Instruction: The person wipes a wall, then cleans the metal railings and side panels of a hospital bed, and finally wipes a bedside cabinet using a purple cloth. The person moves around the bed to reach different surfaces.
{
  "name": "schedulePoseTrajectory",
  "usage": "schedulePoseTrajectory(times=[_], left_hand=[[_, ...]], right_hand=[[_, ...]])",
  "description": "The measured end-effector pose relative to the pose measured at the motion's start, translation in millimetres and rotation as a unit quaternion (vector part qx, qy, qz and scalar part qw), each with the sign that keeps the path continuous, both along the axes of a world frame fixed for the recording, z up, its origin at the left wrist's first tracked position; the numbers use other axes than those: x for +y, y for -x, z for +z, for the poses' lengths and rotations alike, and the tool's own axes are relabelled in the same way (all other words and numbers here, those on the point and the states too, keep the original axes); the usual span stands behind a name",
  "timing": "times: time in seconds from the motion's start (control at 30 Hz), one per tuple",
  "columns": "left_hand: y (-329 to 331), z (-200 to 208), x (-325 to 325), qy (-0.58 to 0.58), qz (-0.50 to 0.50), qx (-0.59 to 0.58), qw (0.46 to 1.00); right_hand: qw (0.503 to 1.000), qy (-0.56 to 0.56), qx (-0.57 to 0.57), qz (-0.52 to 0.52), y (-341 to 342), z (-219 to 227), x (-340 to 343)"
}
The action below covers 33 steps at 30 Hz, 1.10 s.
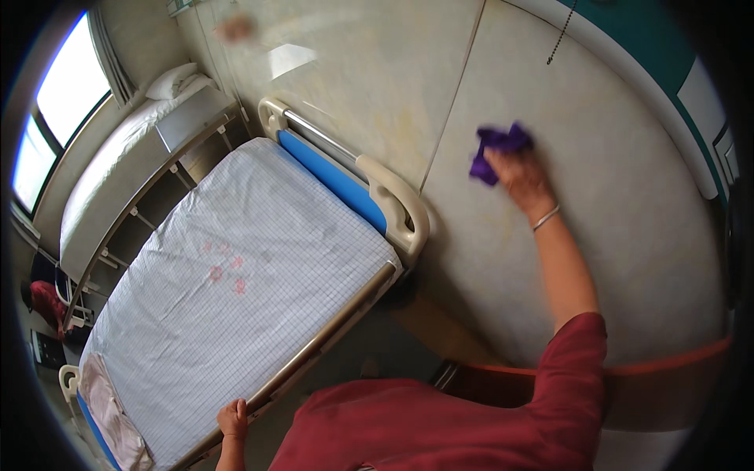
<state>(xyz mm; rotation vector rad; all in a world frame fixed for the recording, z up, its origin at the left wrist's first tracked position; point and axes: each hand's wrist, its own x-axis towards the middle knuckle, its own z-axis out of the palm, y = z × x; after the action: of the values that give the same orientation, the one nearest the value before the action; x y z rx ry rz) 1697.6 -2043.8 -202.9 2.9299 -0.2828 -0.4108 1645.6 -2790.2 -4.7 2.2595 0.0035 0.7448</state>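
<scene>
Head cam: purple cloth up on the wall, bed parked in the way

So my right hand [518, 174] is stretched out to the pale wall [628, 196], fingers closed around a bunched purple cloth [504, 144]. It's all a bit blurry, so can't tell how hard I'm pressing. That's me with the thin bracelet [547, 217] and the dark red shirt [440, 424]. My left hand [233, 418] is down low, fingers curled over the side rail [322, 336] of the bed.

Cloth is right of the long seam [452, 102] in the wall, well clear of the headboard [334, 184], which is cream with a blue panel. The bed fills the space on my left and blocks me from the wall over there. It's got a checked white sheet [188, 314] with red marks, plus some crumpled pale fabric [106, 412] at the foot.

Below my right arm there's a piece of furniture with an orange-red edge [667, 363]. Upper right, a teal panel [644, 43] with a ball chain [561, 39] dangling.

Far left: another bed [118, 212] with a pillow [169, 81], beside the window [75, 71] and a grey curtain [112, 59]. Some blurry reddish patch [236, 29] up top, no clue what it is.
</scene>
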Motion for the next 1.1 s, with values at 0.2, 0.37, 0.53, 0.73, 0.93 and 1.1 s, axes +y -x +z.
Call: schedulePoseTrajectory(times=[0.2, 0.37, 0.53, 0.73, 0.93, 1.1], left_hand=[[1.6, -9.2, -4.1, -0.030, 0.031, -0.037, 0.998], [0.6, -9.3, -0.6, -0.033, 0.048, -0.067, 0.996], [-2.0, -4.9, -8.5, -0.018, 0.073, -0.061, 0.995], [-2.5, 1.4, -12.6, 0.014, 0.082, -0.070, 0.994], [-1.8, -4.2, -9.2, 0.030, 0.069, -0.110, 0.991], [-4.0, -4.5, -9.2, 0.045, 0.055, -0.113, 0.991]], right_hand=[[0.960, 0.143, -0.219, -0.100, -80.1, 138.4, 15.8], [0.950, 0.095, -0.264, -0.134, -135.1, 113.5, 28.2], [0.998, 0.036, -0.040, 0.020, -134.9, -21.0, 17.3], [0.974, -0.093, 0.187, 0.088, -73.3, -161.9, 19.9], [0.972, -0.216, 0.071, 0.067, -116.5, -125.4, 76.8], [0.948, -0.289, 0.121, -0.047, -132.3, -206.5, 75.4]])
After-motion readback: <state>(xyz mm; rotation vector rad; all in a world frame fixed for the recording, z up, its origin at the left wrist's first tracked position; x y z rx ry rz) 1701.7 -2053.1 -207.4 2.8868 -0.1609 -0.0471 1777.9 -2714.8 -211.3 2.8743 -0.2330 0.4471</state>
